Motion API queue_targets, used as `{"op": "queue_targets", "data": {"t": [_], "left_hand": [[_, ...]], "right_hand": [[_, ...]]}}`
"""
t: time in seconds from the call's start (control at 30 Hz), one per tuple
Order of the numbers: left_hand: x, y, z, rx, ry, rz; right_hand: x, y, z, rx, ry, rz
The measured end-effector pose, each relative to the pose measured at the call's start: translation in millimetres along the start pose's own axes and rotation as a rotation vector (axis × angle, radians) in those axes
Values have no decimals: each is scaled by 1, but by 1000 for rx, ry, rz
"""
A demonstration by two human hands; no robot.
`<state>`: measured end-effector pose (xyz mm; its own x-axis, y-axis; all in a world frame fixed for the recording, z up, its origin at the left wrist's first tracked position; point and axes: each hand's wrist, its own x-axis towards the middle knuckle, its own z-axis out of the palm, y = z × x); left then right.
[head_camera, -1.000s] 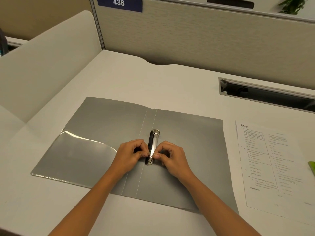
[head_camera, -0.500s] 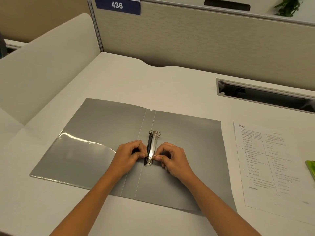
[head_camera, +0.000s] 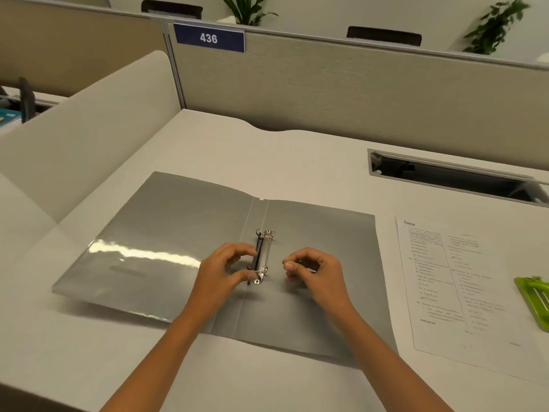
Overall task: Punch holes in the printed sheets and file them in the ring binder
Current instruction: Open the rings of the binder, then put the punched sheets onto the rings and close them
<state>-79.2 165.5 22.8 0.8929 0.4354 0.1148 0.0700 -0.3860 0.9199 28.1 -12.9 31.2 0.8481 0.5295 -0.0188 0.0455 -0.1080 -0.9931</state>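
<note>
A grey ring binder (head_camera: 320,233) lies open and flat on the desk. Its metal ring mechanism (head_camera: 263,255) runs along the spine, and the rings look parted. My left hand (head_camera: 225,272) has thumb and fingertips at the near ring on the mechanism's left side. My right hand (head_camera: 315,272) hovers just right of the mechanism with fingers curled and holds nothing. A printed sheet (head_camera: 463,286) lies on the desk right of the binder. A green hole punch (head_camera: 534,298) shows partly at the right edge.
A cubicle partition (head_camera: 356,93) with a "436" sign (head_camera: 209,38) backs the desk. A side divider (head_camera: 89,129) stands at left. A cable slot (head_camera: 451,176) opens in the desk at back right.
My right hand has let go of the ring mechanism and drawn away to the right. The rings now look parted. The camera has tilted up.
</note>
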Motion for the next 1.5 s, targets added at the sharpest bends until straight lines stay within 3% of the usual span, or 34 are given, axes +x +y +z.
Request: {"op": "queue_targets", "data": {"t": [0.13, 0.47, 0.77, 1.03, 1.17, 1.5], "left_hand": [[-18, 19, 25, 83, 101, 110], [-38, 60, 108, 223, -205, 249], [-51, 87, 172, 261, -271, 196], [-49, 102, 221, 399, -426, 239], [-42, 91, 243, 623, -482, 327], [-39, 78, 275, 835, -508, 343]], "right_hand": [[-24, -2, -22, 25, 149, -64], [-89, 3, -93, -73, 439, 44], [-120, 0, -157, -20, 700, 146], [-121, 26, -216, -551, 958, 225], [-116, 36, -236, -744, 952, 577], [-105, 34, -251, -926, 866, 806]]}}
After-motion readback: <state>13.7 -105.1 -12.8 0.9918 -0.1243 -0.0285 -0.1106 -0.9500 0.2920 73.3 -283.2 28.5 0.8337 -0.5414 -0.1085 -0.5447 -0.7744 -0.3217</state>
